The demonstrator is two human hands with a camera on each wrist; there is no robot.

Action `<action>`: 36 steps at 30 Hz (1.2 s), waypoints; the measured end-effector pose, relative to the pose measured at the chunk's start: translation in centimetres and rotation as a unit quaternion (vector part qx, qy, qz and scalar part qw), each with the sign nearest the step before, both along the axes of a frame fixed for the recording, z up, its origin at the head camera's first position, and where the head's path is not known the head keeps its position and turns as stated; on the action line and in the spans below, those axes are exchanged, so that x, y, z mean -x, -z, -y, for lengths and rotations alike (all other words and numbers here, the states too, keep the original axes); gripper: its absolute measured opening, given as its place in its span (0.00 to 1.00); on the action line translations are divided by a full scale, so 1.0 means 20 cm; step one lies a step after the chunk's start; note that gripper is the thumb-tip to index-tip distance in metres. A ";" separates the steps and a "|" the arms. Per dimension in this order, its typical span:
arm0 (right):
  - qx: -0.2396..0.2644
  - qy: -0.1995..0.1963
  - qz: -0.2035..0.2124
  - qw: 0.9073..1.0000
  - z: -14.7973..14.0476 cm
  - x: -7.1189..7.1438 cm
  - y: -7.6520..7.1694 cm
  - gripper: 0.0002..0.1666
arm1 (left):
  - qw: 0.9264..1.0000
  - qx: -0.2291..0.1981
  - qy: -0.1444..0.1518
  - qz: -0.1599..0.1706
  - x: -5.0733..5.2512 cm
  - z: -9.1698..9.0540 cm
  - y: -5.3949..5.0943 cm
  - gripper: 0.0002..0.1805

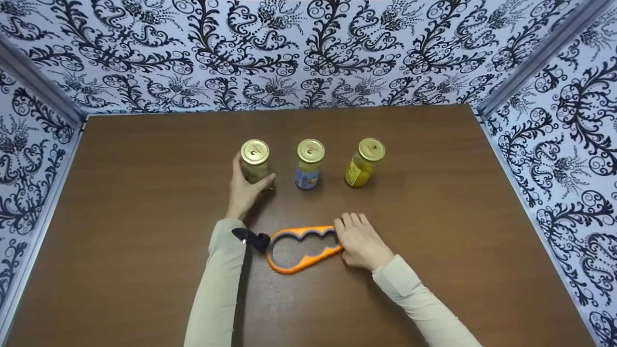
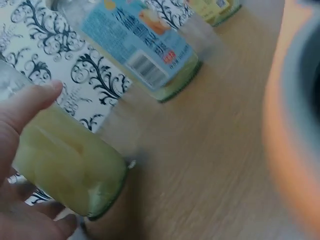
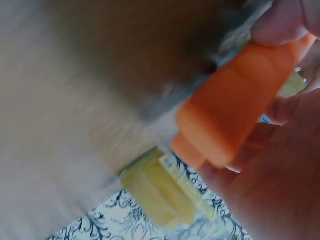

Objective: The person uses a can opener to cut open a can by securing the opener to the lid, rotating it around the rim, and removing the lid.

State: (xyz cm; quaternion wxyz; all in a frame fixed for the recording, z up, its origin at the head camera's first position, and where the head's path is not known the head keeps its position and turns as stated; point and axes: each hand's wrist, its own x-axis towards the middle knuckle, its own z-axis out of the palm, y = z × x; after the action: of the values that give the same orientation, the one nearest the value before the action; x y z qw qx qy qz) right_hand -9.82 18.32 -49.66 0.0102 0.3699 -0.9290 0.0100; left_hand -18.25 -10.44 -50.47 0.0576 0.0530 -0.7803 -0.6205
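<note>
My left hand grips the leftmost glass jar, thumb on one side and fingers round the other. Pale yellow pieces fill this jar in the left wrist view, and a gold lid tops it in the head view. My right hand holds the narrow end of an orange jar opener with a grey scalloped inner edge. In the right wrist view the fingers curl round the orange handle. The opener's wide end points left, close to my left wrist.
A blue-labelled jar stands upright in the middle, and a yellow-labelled jar to its right, both with gold lids. A black wrist camera mount juts from the left cuff. Patterned walls border the brown table.
</note>
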 end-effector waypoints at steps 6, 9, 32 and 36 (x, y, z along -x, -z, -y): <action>0.010 -0.007 -0.010 1.000 -0.09 0.02 -0.02 0.28 | 0.999 -0.046 -0.001 -0.006 0.05 -0.01 0.03 0.45; 0.022 -0.009 -0.012 1.000 -0.13 0.03 -0.03 0.28 | 0.998 -0.059 0.001 -0.013 0.06 0.00 0.03 0.37; 0.055 0.096 -0.036 0.993 -0.36 0.07 -0.08 0.32 | 0.999 0.043 0.026 0.011 -0.14 0.04 -0.03 0.32; 0.079 0.116 -0.041 0.989 -0.40 0.07 -0.15 0.32 | 0.999 0.038 0.020 0.000 -0.18 0.00 -0.05 0.30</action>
State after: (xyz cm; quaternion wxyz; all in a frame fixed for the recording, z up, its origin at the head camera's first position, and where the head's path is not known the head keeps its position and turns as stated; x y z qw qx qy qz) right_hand -11.26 26.33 -46.65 0.0788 0.2578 -0.9607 0.0664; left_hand -14.70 -10.52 -49.41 0.0471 0.0357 -0.8044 -0.5911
